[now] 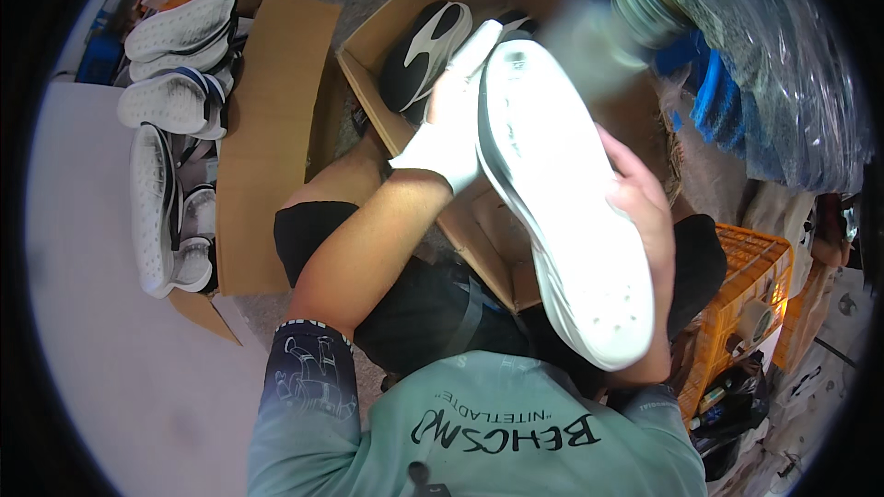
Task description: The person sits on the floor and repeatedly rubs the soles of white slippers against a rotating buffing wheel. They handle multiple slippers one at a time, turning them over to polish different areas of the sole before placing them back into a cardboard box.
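Note:
A long white shoe sole (575, 193) is held up at a slant in front of me, its light-coloured face turned toward the camera and a dark strip along its left edge. My left hand (442, 124), in a white glove, grips the upper left side of it. My right hand (643, 207), which looks bare, is closed around the right edge, its fingers partly hidden behind the sole. Under both hands stands an open cardboard box (373, 92), with a black-and-white shoe sole (425, 55) at its far left and part of another dark one beside it.
On the left, white soles (152, 207) are packed in another cardboard box (276, 120). Clear plastic bags (783, 64) with blue contents hang at the far right. A blurred ribbed cylinder (640, 18) sticks in above the box. An orange crate (737, 285) stands by my right knee.

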The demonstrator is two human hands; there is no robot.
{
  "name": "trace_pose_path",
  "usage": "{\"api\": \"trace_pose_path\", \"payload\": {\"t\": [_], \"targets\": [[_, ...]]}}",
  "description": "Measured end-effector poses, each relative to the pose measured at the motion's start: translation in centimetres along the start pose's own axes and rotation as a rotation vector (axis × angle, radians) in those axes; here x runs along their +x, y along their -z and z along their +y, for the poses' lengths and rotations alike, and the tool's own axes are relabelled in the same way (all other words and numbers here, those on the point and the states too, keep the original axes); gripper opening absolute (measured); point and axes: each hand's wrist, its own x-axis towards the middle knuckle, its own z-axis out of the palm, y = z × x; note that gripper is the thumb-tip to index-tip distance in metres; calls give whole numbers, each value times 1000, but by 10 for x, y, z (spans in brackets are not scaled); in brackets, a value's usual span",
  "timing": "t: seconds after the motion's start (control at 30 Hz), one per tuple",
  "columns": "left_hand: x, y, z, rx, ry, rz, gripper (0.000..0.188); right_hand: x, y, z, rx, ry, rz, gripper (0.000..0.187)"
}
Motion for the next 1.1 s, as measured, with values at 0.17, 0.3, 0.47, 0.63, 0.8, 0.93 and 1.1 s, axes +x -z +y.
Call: {"api": "trace_pose_path", "payload": {"t": [0.17,0.3,0.47,0.63,0.8,0.93,1.1], "targets": [[3,-16,-13,-124,84,-343,54,-23,-26,-42,-60,9,42,74],[4,-16,-23,-163,64,-635,53,-34,-27,-53,-143,7,112,82],[12,-22,-29,85,-124,-735,71,-36,-12,-61,-12,-35,-77,80],[18,-15,-36,121,-215,-788,77,-40,-6,-59,41,3,-96,80],[7,-14,-38,175,-285,-757,70,-42,-2,-59,106,-12,-160,80],[-3,-25,-36,215,-354,-665,57,-41,0,-56,205,-15,-227,78],[-13,-34,-40,509,-540,-269,48,-36,-5,-46,322,-20,-236,78]]}}
